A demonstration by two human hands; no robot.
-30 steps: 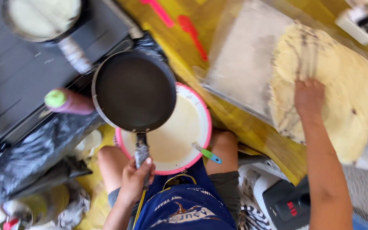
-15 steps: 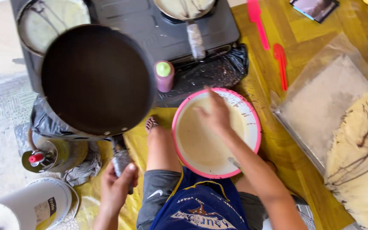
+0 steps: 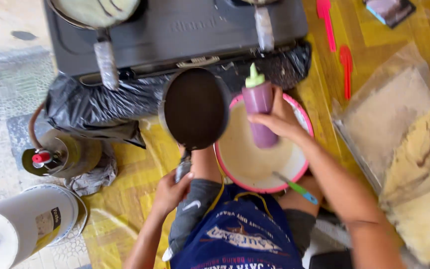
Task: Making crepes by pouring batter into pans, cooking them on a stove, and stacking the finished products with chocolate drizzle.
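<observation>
A purple squeeze bottle (image 3: 259,113) is now lifted over the batter bowl (image 3: 302,124), beside the empty black pan (image 3: 196,107).

Half a second ago the right hand (image 3: 280,119) was reaching into the pink-rimmed bowl and the bottle was standing by the stove; now the bottle is gripped by the closed fingers of that hand, upright, with its green cap uppermost, just beside the pan's rim. The pan is held by its handle in the closed fingers of the left hand (image 3: 171,192), and it has been brought lower and nearer the bowl, so a coating of the pan is judged to be the step in hand. A green-handled utensil (image 3: 297,188) is left resting in the bowl. Yellow sheeting (image 3: 125,199) is spread over the floor; a dark stove (image 3: 175,30) with two other pans, a gas cylinder (image 3: 58,157), a white bucket (image 3: 21,224) and a stack of flatbreads (image 3: 419,189) are set around.
</observation>
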